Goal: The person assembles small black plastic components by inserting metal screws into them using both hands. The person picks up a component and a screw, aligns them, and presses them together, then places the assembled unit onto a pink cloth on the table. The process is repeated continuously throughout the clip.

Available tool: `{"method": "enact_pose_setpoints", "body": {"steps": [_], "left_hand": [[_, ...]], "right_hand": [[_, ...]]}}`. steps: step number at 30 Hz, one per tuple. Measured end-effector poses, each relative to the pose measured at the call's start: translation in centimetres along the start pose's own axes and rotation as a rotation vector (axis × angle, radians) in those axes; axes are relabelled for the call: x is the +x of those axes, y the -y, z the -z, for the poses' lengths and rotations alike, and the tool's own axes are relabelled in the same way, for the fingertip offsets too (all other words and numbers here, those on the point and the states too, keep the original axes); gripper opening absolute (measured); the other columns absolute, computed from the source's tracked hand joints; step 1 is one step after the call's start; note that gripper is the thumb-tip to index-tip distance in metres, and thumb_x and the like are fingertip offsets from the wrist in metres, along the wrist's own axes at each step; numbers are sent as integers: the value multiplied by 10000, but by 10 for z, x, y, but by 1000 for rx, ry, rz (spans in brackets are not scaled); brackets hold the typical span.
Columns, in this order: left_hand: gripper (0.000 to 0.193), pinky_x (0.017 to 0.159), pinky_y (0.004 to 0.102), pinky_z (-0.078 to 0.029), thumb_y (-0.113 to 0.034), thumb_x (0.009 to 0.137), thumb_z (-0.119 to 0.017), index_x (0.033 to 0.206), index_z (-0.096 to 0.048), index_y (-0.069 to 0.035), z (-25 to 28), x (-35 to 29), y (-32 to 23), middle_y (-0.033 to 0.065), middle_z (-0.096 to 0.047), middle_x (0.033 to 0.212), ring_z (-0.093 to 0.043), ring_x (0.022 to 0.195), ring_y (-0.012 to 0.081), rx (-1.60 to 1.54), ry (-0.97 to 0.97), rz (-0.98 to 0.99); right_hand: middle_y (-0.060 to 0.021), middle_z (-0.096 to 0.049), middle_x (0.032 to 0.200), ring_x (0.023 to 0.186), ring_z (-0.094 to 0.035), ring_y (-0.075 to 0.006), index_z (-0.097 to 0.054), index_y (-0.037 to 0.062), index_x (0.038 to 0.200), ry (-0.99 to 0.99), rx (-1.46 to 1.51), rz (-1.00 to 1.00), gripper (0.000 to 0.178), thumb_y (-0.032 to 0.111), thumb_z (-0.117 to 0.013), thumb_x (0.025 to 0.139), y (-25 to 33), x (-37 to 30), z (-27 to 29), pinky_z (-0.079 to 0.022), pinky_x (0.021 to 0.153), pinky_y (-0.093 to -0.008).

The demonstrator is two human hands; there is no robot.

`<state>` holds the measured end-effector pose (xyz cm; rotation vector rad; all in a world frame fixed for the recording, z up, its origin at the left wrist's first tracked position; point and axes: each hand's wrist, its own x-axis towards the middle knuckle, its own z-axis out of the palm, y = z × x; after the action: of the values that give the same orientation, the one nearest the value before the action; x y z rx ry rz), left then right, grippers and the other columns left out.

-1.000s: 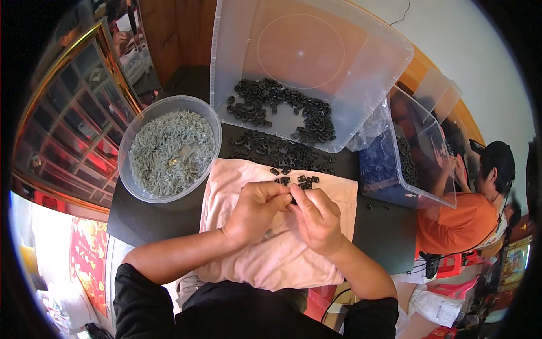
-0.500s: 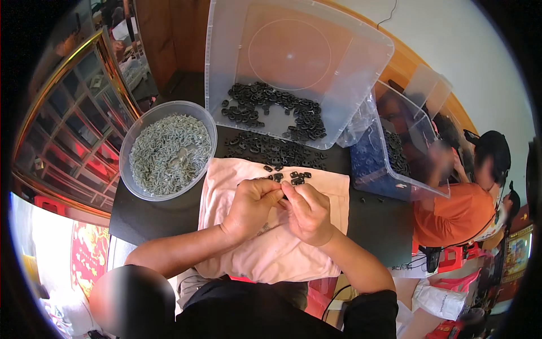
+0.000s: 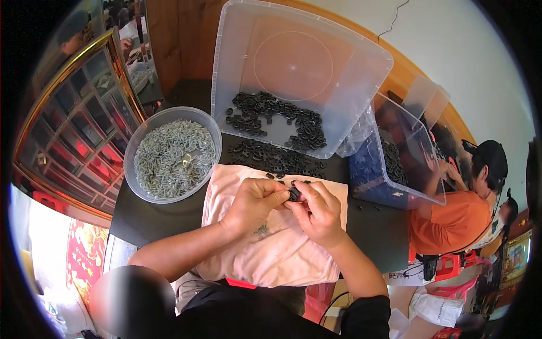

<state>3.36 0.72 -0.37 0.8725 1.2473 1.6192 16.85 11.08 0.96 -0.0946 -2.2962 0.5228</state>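
Observation:
Both hands meet over a pink cloth [image 3: 243,265], fingertips pinched around a small black plastic part [image 3: 293,194]. My left hand [image 3: 253,202] grips it from the left with thumb and forefinger. From the other side, my right hand [image 3: 317,214] presses its fingers on the same part; its curled fingers may cover more pieces, which I cannot make out. Just beyond the fingers, a few black parts [image 3: 275,176] lie at the cloth's far edge. A small heap of grey screws [image 3: 262,230] rests on the cloth near my left wrist.
Left of the cloth stands a round clear tub [image 3: 131,179] of grey screws. Behind, a large clear bin [image 3: 299,62] on its side holds black parts, with more scattered on the dark table [image 3: 372,237]. At right are a blue-based clear bin [image 3: 367,169] and a person in orange [image 3: 454,220].
The black part now shows between my fingertips, where it was mostly hidden before. My hands cover more of the cloth's far edge. The view has shifted slightly.

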Motion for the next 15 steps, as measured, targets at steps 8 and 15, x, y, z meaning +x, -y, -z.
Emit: {"method": "enact_pose_setpoints", "body": {"steps": [8, 15], "left_hand": [[132, 678, 244, -536, -35, 886, -557, 848, -626, 71, -3, -3, -2, 69, -645, 788, -618, 718, 111, -37, 9, -14], [136, 674, 240, -527, -31, 892, -542, 873, -623, 76, -2, -5, 6, 77, -653, 790, -639, 730, 131, 0, 20, -40]], "right_hand": [[-123, -519, 780, 610, -550, -258, -539, -70, 1088, -26, -135, 99, 464, -22, -714, 660, -1, -4, -6, -467, 507, -342], [-127, -530, 796, 624, -556, -258, -538, -84, 1077, -14, -141, 154, 452, -32, -694, 657, -1, -7, -8, -460, 495, -331]]}}
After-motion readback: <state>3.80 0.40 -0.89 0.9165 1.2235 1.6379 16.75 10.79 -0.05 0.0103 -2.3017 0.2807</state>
